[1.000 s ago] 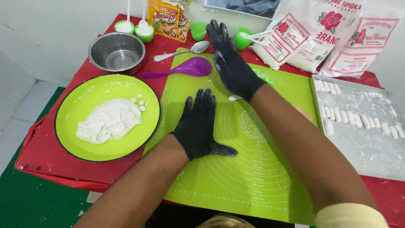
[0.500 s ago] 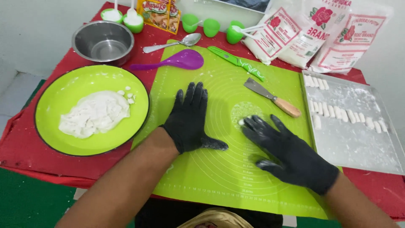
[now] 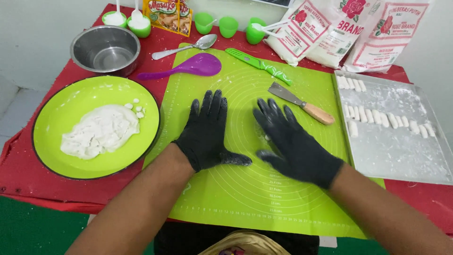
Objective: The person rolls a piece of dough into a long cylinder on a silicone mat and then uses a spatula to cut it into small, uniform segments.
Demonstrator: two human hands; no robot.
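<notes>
Both my hands wear black gloves dusted with flour. My left hand (image 3: 208,132) lies flat, fingers spread, on the green silicone mat (image 3: 245,198). Beside it my right hand (image 3: 290,141) presses palm down on the mat, slightly blurred, over a small piece of white dough (image 3: 267,137) that barely shows under its fingers. A big green plate (image 3: 56,156) with a lump of white dough (image 3: 101,131) sits left of the mat.
A metal tray (image 3: 406,160) holding several small dough sticks stands on the right. A scraper (image 3: 302,104), green knife (image 3: 258,65), purple spoon (image 3: 188,67), metal spoon (image 3: 186,47) and steel bowl (image 3: 105,49) lie behind. Flour bags (image 3: 349,33), green cups and a seasoning packet line the back.
My right hand came back from the far side of the mat, went to the right front, and now sits close beside the left hand. The left hand stayed flat.
</notes>
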